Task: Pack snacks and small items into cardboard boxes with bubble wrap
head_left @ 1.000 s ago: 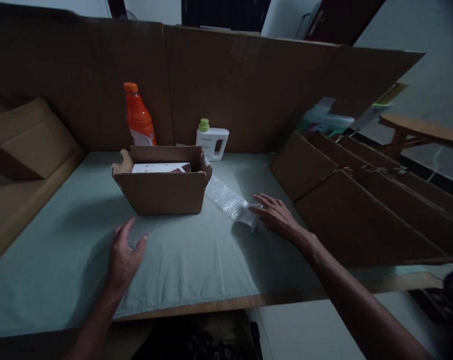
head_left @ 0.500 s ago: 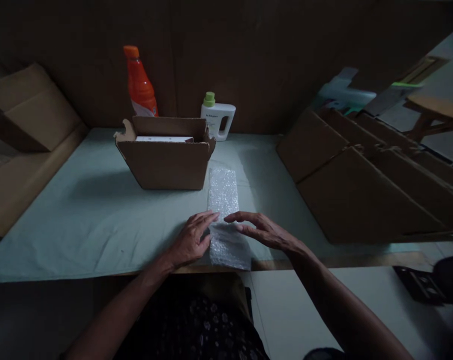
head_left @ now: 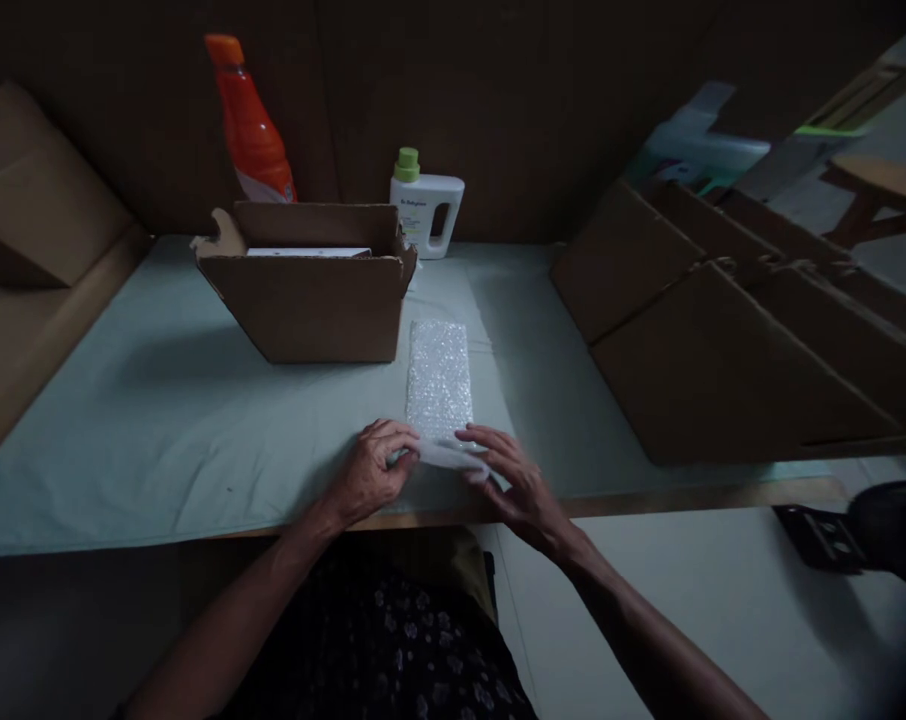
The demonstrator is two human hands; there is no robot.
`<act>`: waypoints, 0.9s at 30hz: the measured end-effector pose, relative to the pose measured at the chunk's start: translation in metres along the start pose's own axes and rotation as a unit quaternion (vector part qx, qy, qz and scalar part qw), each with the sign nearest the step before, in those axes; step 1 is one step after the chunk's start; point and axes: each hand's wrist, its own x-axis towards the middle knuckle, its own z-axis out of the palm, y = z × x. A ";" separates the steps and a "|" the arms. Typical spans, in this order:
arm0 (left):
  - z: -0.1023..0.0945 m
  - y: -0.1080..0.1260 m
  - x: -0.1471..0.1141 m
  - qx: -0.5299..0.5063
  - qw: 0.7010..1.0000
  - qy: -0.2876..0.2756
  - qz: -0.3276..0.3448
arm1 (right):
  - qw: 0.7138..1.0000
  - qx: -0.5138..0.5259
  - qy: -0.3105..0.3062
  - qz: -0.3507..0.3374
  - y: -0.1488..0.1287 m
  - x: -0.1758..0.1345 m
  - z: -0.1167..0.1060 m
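A flat strip of bubble wrap lies on the cloth-covered table, its near end raised and folded up between my hands. My left hand pinches the left corner of that near edge between thumb and fingers. At the right corner, my right hand grips the same edge, thumb below and fingers above. Whether anything lies inside the bubble wrap cannot be made out. Just beyond and to the left stands an open cardboard box with a white item in it.
Behind the box stand an orange bottle and a white jug with a green cap. Cardboard dividers fill the right side, with a bluish bottle behind them. Another cardboard box is at the left.
Both hands have closed on the near end of the bubble wrap and lifted it, folding it back away from me. Earlier it lay flat down to the table edge. The view has tilted slightly.
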 end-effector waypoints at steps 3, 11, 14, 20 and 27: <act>0.005 0.001 0.008 0.060 0.996 0.029 -0.062 | 0.992 0.028 0.071 0.098 0.008 0.016 0.008; 0.012 0.001 0.019 0.176 0.973 0.050 -0.138 | 0.973 -0.123 0.132 0.142 0.029 0.022 0.020; 0.012 0.002 0.022 0.202 0.968 0.039 -0.142 | 0.982 -0.129 0.108 0.082 0.013 0.013 0.011; 0.015 0.002 0.035 0.245 0.958 0.006 -0.146 | 0.987 -0.158 0.017 0.036 0.005 0.018 0.011; 0.006 0.015 0.012 0.156 0.986 0.044 -0.027 | 0.996 -0.086 0.021 0.024 0.012 0.026 0.016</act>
